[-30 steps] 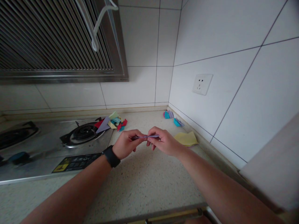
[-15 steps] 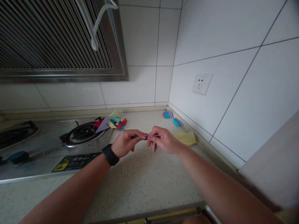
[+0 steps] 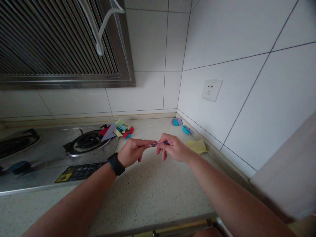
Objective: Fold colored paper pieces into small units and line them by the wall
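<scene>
Countertop front edge (image 3: 172,223), pinched paper (image 3: 163,143) well apart

thin purple paper (image 3: 162,143), edge-on above the counter (image 3: 158,187)

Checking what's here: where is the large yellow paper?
In the head view, the yellow paper lies on the countertop between the right hand and right wall.

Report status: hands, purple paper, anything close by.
Left hand and right hand pinching purple paper. Paper nearly edge-on, above counter. Yellow paper lying near right hand.
</scene>
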### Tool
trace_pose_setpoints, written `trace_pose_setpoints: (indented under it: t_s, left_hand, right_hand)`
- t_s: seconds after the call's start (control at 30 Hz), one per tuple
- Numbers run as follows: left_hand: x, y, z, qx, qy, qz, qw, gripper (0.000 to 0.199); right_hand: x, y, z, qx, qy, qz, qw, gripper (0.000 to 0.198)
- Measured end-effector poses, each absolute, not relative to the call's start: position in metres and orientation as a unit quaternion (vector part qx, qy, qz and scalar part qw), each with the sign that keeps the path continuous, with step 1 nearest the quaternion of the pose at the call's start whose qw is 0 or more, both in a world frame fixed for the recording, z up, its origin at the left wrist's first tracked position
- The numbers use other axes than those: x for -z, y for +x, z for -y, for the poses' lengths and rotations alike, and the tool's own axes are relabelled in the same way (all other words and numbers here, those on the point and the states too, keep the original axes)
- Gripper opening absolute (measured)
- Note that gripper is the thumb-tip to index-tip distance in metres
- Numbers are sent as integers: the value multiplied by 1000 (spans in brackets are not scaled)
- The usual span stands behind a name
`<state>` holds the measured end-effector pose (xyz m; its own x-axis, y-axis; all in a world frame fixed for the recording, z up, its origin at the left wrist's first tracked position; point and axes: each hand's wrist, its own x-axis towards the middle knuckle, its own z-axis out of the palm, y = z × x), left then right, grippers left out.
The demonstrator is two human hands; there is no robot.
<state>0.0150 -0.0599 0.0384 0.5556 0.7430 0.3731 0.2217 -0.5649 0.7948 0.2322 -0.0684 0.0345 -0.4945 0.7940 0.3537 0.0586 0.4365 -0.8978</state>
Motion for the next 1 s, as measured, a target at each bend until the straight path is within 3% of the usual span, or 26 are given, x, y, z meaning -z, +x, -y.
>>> trace_pose_setpoints:
  t_s: [0.53, 0.83, 1.0]
  left_hand:
    - [-25, 15, 50, -408, 790, -292, 352, 34]
    - [-21, 13, 43, -426, 792, -339, 275, 32]
    - [-22, 13, 42, -439, 783, -337, 283, 30]
  right_hand:
    - [-35, 242, 61, -407, -323, 749, 411, 20]
    - [-38, 252, 57, -266, -373, 785, 417, 20]
    - [-38, 255, 56, -254, -371, 781, 434, 22]
